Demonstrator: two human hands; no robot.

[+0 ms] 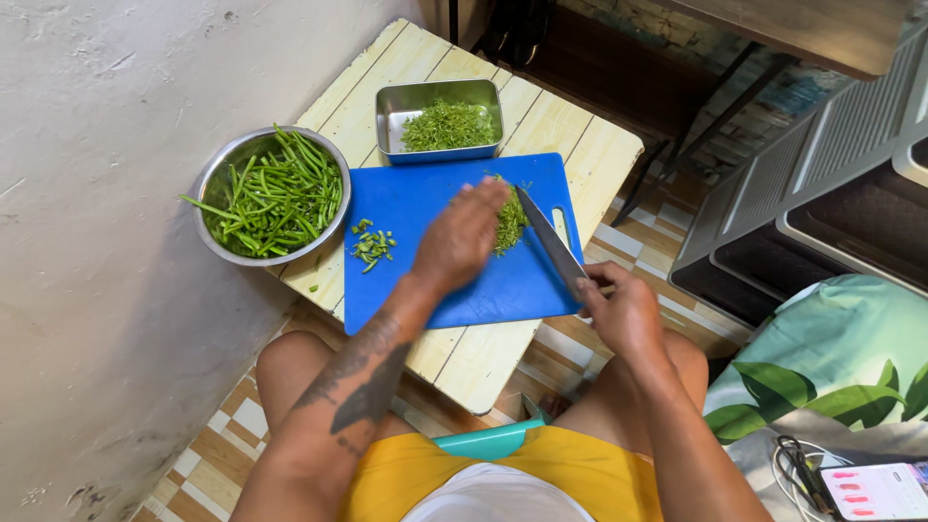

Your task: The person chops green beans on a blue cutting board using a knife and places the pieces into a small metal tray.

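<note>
round steel bowl (217, 184) of long green stalks on a pale wooden table (580, 145), small loose pile of cut greens (372, 246), phone (878, 490) beside cables (797, 464) on a leaf-print cushion (831, 358), grey crates (822, 184), tiled floor (222, 445)

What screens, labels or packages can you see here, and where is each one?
Phone: lying at the bottom right edge on a grey surface, beside dark cables; a flat rectangle with a lit white screen showing a few red marks.
No packages, labels or signs show anywhere else.
</note>
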